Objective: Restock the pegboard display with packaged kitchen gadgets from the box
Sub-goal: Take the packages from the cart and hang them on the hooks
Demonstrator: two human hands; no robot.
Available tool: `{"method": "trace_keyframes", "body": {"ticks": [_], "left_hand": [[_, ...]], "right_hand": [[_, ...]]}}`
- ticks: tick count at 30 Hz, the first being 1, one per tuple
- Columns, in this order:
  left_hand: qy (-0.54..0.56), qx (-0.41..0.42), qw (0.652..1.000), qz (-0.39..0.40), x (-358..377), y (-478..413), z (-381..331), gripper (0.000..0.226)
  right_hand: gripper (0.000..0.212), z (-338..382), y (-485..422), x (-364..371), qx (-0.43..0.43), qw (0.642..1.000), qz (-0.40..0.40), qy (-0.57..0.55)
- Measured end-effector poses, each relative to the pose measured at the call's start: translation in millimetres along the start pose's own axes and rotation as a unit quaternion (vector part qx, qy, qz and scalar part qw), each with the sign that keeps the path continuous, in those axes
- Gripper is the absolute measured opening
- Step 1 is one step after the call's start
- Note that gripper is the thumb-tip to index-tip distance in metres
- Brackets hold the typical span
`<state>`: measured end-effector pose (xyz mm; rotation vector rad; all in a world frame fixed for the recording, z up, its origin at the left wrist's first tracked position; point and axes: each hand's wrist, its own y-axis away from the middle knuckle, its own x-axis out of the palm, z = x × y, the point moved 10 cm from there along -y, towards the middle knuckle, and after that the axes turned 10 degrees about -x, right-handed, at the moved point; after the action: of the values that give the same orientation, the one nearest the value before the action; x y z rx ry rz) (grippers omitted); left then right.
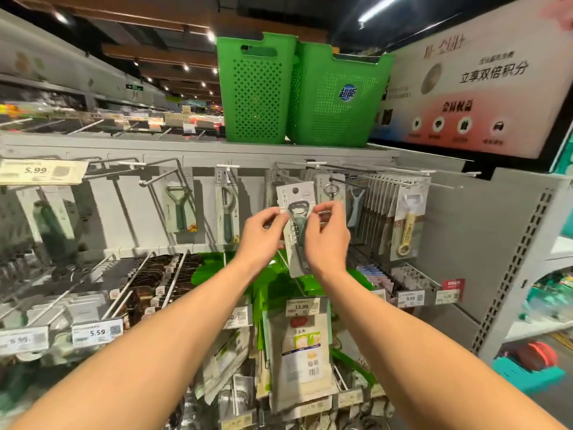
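Head view looks up at a grey metal pegboard panel (pixel 130 206) set with long wire hooks. Both bare forearms reach up to a white carded bottle opener pack (pixel 297 201), held upright in front of the top row of hooks, near the middle of the display. The left hand (pixel 262 234) pinches the card's left edge between thumb and curled fingers. The right hand (pixel 327 237) pinches the right edge in the same way and covers much of the lower card, so only the opener's grey metal head and a strip of its body show. The round hang hole at the top of the card is visible, but I cannot tell whether it touches a hook.

To the left hang two carded green-handled peelers (pixel 178 209), well apart from the held pack. To the right a tight row of grey carded packs (pixel 379 206) is seen edge-on, its contents hidden, with a cream-handled opener pack (pixel 408 218) at the front. Two green perforated plastic baskets (pixel 257 88) stand on the top ledge. A yellowed price label reading 5.99 (pixel 40 172) sits at the left, where the goods blur. Lower hooks carry packs cut off by the frame's bottom edge.
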<state>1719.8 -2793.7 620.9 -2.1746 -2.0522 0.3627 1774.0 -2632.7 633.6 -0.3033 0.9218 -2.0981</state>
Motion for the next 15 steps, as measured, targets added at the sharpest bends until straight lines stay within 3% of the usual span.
{"method": "trace_keyframes", "body": {"ticks": [8,15], "left_hand": [[0.0,0.019,1.0,0.008,18.4,-5.8,-16.7,0.015],[0.004,0.033,0.999,-0.01,18.9,-16.9,-13.6,0.014]], "right_hand": [[0.019,-8.4,-7.9,-8.3,0.018,0.999,-0.042,0.013],[0.007,-16.1,-16.6,-2.0,0.01,1.0,-0.015,-0.02]]}}
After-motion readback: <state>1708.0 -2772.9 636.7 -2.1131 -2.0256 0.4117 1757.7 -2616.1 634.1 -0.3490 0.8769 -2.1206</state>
